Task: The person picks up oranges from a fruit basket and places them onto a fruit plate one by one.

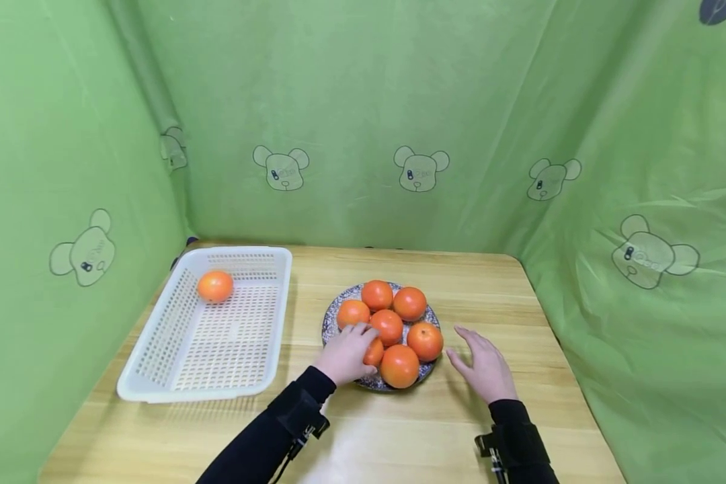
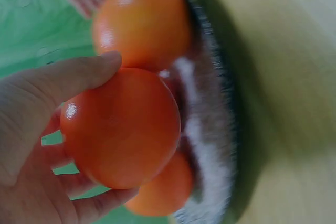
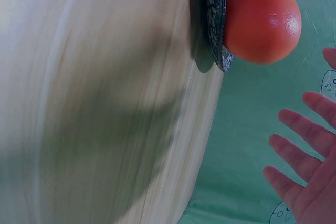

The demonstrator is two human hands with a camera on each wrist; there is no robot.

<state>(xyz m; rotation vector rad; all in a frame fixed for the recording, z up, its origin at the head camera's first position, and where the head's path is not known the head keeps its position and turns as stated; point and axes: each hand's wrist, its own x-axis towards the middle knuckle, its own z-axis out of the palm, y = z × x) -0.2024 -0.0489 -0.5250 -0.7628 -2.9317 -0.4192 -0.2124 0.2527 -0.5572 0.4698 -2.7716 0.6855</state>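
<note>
On a dark patterned plate (image 1: 331, 316) sit several smooth orange-red tomatoes (image 1: 399, 366). My left hand (image 1: 347, 353) grips a tomato (image 2: 123, 127) at the plate's near left side, with thumb above and fingers curled around it. In the head view the hand partly covers that fruit. To the right of the plate, my right hand (image 1: 487, 370) is held with its fingers spread, apart from the nearest tomato (image 3: 262, 22) and holding nothing.
At the left of the wooden table (image 1: 423, 437) stands a white perforated plastic basket (image 1: 281, 316) with one tomato (image 1: 215, 287) in its far left part. Green cloth (image 1: 351, 81) with bear-face prints hangs behind and on both sides.
</note>
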